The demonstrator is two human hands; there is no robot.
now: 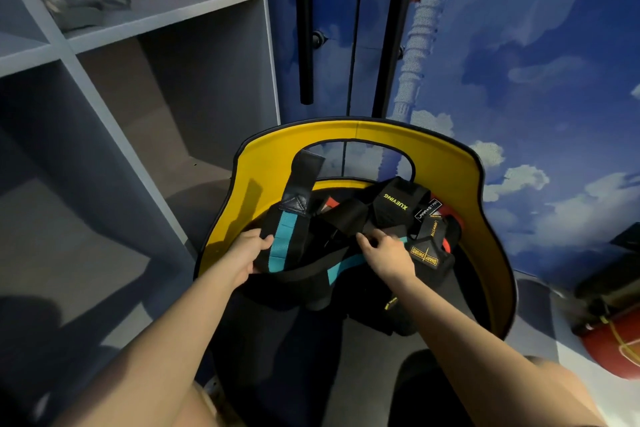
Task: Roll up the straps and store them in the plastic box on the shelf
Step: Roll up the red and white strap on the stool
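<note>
A heap of black straps (398,215) lies on the seat of a yellow chair (446,163) in front of me. My left hand (246,253) grips a black strap with a teal stripe (285,239) near its left end, thumb on top; its velcro end stands up against the chair back. My right hand (384,253) pinches the same strap further along, where the teal stripe (343,267) bends under it. Other straps carry yellow lettering (424,255). No plastic box is in view.
A grey cubby shelf (145,17) fills the left side; one upper compartment holds dark tangled gear (83,5). Blue cloud-painted doors with black bar handles (306,28) stand behind the chair. A red object (613,347) lies on the floor at the right.
</note>
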